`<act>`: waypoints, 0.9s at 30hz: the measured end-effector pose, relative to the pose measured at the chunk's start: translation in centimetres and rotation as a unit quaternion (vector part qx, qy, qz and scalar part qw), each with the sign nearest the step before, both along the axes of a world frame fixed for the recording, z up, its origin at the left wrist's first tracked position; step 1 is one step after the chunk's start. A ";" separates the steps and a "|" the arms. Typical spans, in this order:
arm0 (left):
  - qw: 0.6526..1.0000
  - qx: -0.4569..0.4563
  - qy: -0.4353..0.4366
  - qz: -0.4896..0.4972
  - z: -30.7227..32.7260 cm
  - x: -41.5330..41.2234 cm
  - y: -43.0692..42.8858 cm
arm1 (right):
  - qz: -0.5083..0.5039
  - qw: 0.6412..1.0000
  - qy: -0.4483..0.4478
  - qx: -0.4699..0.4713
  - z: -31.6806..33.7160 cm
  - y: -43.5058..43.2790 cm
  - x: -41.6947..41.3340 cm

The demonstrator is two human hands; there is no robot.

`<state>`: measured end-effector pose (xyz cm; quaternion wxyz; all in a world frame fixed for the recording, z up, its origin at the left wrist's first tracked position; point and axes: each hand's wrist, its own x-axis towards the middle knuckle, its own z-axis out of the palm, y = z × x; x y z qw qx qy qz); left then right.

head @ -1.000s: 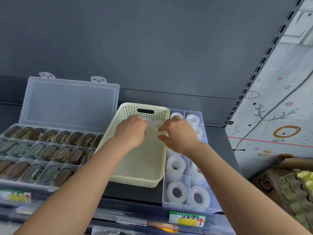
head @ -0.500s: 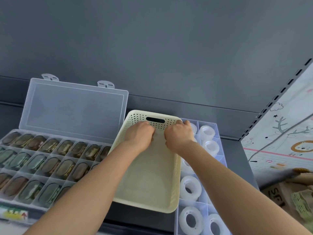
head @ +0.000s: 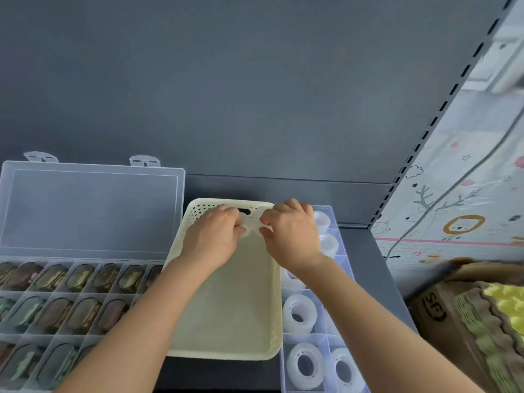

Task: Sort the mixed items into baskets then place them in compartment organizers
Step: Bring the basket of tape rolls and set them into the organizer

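A cream perforated basket (head: 226, 321) lies on the dark shelf between two clear organizers. At its far end, both hands meet over white tape rolls (head: 251, 222). My left hand (head: 211, 236) and my right hand (head: 292, 234) each pinch a roll with curled fingers; the rolls are mostly hidden between them. The right organizer (head: 326, 341) holds several white tape rolls (head: 299, 313) in its compartments. The left organizer (head: 68, 296) holds several dark oval items in its compartments.
The left organizer's clear lid (head: 90, 208) stands open against the grey back wall. A cardboard box (head: 442, 310) with yellow-green egg-crate trays (head: 499, 321) sits at the right. A patterned mat (head: 459, 211) covers the floor beyond the shelf upright.
The view has shifted. Both hands stayed at the basket's far end and have lifted slightly, with white tape rolls now showing between their fingertips.
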<state>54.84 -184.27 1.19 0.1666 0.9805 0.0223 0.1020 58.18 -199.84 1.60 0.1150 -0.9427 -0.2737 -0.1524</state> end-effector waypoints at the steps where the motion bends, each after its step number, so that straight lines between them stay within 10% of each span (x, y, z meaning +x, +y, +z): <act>1: 1.000 -0.010 -0.019 -0.004 0.5 -0.5 -0.3 | -0.003 1.000 -0.014 0.018 0.4 -0.5 -0.6; 17: 0.994 -0.001 -0.067 -0.085 2.9 -14.2 -11.6 | 0.071 0.987 -0.009 0.144 2.6 -14.5 -13.0; 27: 0.987 0.061 -0.013 -0.151 0.2 -17.0 -13.4 | 0.070 0.992 0.098 0.047 0.4 -17.2 -16.0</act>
